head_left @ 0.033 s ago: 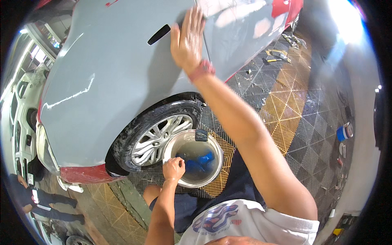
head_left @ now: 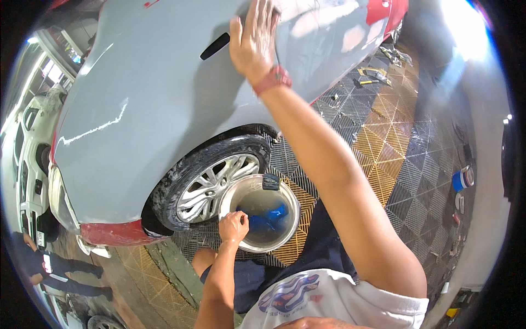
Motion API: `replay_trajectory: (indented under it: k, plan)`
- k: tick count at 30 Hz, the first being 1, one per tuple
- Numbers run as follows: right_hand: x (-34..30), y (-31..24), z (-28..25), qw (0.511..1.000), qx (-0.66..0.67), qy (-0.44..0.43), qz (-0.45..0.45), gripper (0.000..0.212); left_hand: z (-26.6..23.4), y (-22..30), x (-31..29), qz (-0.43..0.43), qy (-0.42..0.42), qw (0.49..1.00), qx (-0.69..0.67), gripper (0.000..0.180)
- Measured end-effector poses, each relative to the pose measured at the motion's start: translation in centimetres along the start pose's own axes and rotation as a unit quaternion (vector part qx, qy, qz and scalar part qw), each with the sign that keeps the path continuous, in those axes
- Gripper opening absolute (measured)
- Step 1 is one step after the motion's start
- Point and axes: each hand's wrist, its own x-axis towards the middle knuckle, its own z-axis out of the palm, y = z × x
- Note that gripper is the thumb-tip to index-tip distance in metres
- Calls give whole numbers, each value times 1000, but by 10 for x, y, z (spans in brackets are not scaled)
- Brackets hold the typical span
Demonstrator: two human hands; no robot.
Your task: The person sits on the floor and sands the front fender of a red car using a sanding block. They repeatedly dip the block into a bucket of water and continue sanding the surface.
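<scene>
My right hand [head_left: 255, 46] reaches far forward, its wet fingers stretched out flat against the grey side panel [head_left: 159, 71] of a car. Whether anything lies under the palm is hidden. Just left of that hand is a black slot-shaped opening [head_left: 215, 46] in the panel. A red band [head_left: 272, 80] circles my right wrist. My left hand [head_left: 234, 226] is closed at the near left rim of a whitish bucket [head_left: 295, 222]; what its fingers hold, if anything, is hidden. Cloudy water fills the bucket, with blue objects [head_left: 274, 213] in it.
A wheel [head_left: 213, 183] stands left of the bucket. Tools [head_left: 375, 77] lie on the grated floor [head_left: 378, 148] at the far right, and a blue-and-white can [head_left: 463, 178] sits nearer. At the left are a white vehicle [head_left: 30, 153] and another person [head_left: 60, 271].
My right hand has slid slightly forward and up along the grey panel. The left hand keeps its place at the bucket rim.
</scene>
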Motion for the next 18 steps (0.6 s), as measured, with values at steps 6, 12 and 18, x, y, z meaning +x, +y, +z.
replay_trajectory:
  k: [6, 12, 18]
  plan:
    - [-10, -27, 19, 987, -88, -85, -103, 82, 0, -5, -12, 4, -1, 1000, -10, 16]
    - [76, -12, 12, 996, -32, -72, -43, 77, 1, -4, 8, 23, 16, 999, -15, 15]
    - [-54, -168, 1, 926, 73, -244, -277, 82, -1, -6, -9, 0, -7, 1000, -9, 15]
